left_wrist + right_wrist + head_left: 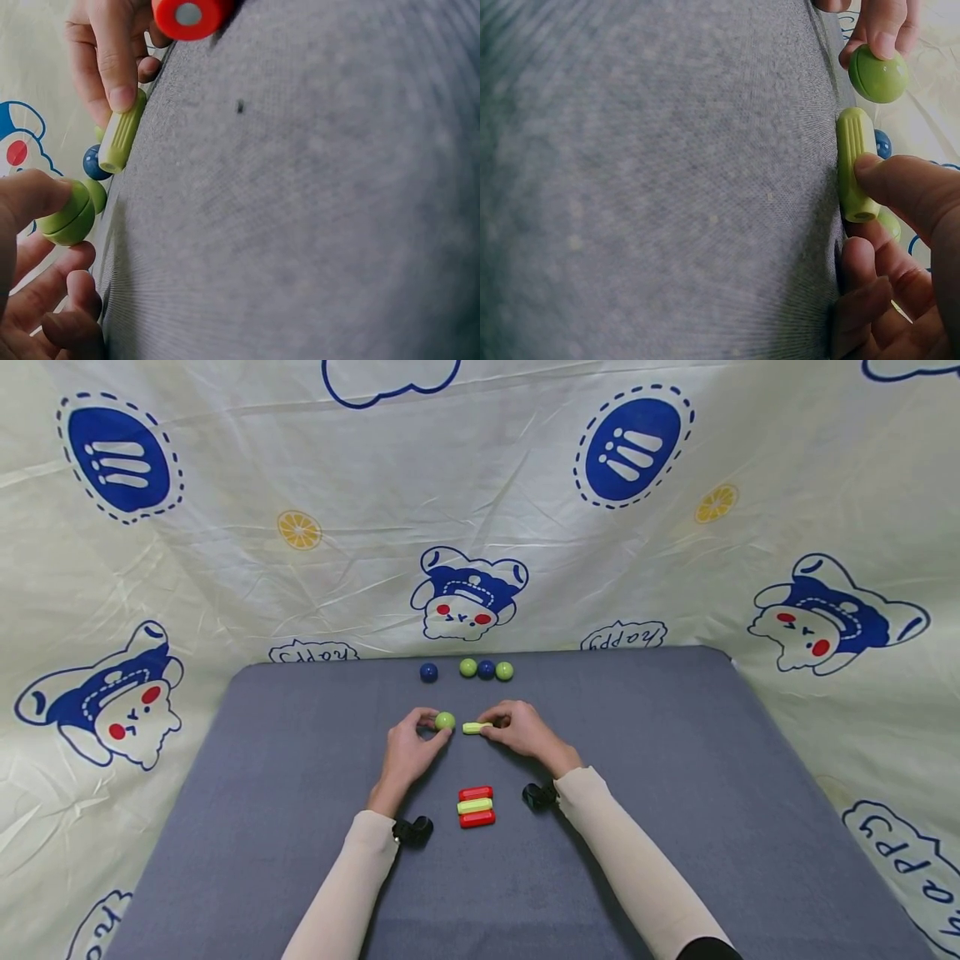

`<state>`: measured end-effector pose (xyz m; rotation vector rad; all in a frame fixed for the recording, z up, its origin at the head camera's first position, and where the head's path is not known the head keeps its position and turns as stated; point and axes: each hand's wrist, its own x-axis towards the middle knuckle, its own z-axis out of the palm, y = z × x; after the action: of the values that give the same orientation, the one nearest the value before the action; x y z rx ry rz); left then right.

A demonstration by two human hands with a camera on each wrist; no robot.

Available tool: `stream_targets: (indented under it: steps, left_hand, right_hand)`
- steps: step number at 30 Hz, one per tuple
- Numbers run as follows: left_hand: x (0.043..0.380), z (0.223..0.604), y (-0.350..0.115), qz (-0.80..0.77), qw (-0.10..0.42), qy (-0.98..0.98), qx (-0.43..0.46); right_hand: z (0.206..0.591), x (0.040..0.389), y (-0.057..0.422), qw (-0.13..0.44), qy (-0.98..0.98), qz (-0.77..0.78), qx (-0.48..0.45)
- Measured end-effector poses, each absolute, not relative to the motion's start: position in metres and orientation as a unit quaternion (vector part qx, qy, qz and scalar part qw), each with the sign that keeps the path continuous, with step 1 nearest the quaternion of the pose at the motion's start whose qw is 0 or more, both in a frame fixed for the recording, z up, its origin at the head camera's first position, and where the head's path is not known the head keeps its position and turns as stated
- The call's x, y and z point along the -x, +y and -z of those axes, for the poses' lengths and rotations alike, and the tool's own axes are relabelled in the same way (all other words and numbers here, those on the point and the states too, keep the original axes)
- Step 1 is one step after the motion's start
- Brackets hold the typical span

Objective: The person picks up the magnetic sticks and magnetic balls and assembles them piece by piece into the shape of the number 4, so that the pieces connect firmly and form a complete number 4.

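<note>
Between thumb and fingertips, my left hand (411,745) pinches a light green ball (445,721) that has a seam round it. Just to its right, my right hand (523,729) pinches a yellow-green ribbed rod (474,727) by its right end. A small gap separates ball and rod. In the right wrist view the rod (857,165) lies along the cloth under the thumb, and the green ball (880,73) is beyond its far end. Closer to me, a yellow-green rod (475,807) lies between two red rods (476,793), side by side.
Along the table's far edge are a dark blue ball (428,672) and, right of it, a row with a green ball (468,667), another blue ball (486,670) and another green ball (505,671). Grey cloth covers the table (300,827). A printed curtain (360,485) hangs behind.
</note>
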<state>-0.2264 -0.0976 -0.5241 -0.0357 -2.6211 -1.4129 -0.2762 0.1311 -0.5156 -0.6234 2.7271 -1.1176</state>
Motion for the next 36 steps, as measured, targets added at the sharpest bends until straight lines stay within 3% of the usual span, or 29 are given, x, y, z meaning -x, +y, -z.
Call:
stream_targets:
  steps: [36]
  left_hand:
    - [0.2253,0.5252,-0.0947,0.438,0.061,-0.897,0.008]
  right_hand:
    - [0.5168,0.2746,0.1285,0.063,0.912,0.351,0.204]
